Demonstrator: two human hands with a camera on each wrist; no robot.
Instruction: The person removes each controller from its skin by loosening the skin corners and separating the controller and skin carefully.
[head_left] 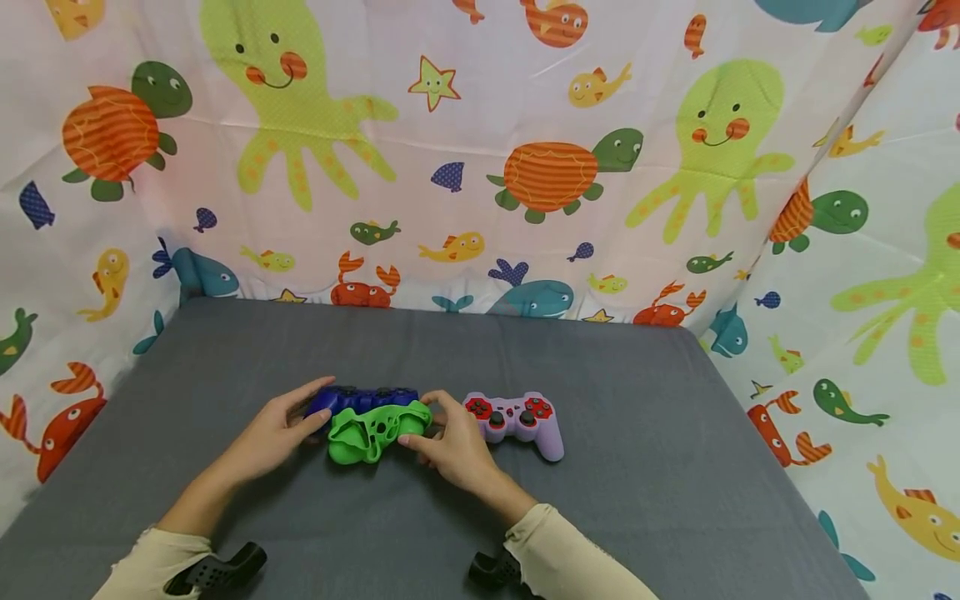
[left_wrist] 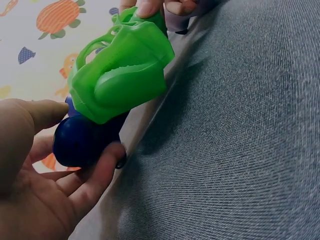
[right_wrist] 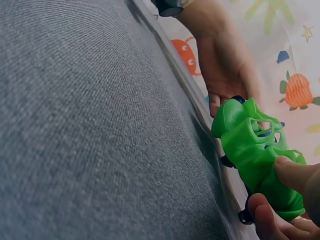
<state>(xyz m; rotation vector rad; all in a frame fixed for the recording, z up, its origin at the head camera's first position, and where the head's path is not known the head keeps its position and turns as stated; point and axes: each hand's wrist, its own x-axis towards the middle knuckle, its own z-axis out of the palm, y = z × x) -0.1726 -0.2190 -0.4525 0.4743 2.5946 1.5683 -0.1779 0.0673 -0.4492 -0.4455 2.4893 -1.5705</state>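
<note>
Head view: Two bare hands in cream sleeves work above a grey cloth-covered table. The left hand grasps the left end of a dark blue game controller, its thumb toward the viewer. The right hand pinches the right end of a bright green, flexible cover, thumb on top. The cover, with cut-out openings, sits against the near side of the blue controller, hiding part of it. Just beyond the right hand, to the right, a light purple controller with red button areas and dark thumbsticks lies on the table. A black device is worn near the left wrist. Behind and at both sides hangs a white curtain printed with octopuses, turtles, crabs, whales and fish.

Left wrist view: The left hand curls thumb and fingers around the rounded blue grip, which sticks out below the green cover. At the top, the right hand's fingers touch the cover's far end.

Right wrist view: The right thumb presses on the green cover, with fingers bent beneath it; whether they also hold the blue controller, I cannot tell. Dark blue parts show along the cover's edges. The left hand is at the far end, its fingertips partly hidden.
</note>
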